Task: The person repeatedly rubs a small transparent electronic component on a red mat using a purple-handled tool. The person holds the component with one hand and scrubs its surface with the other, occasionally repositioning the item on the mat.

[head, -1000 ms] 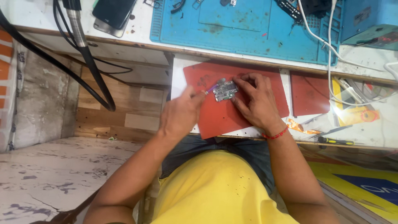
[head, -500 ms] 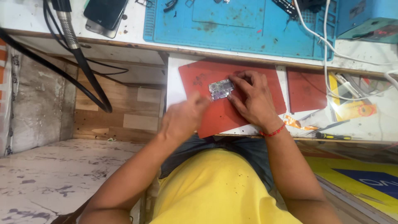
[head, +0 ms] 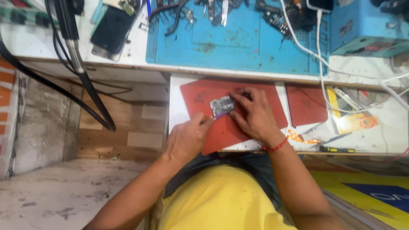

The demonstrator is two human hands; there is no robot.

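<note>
Two red mats [head: 204,96] [head: 304,104] were laid on one white bench [head: 179,110].
One small circuit board [head: 222,105] was pinned on the left mat by the right hand [head: 254,115]'s spread fingers; the left hand [head: 187,138]'s fingers were pinched just beside it.

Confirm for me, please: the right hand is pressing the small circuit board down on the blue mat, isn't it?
Not quite: in the head view the right hand presses the small circuit board on the red mat, not the blue mat, which lies further back.
</note>
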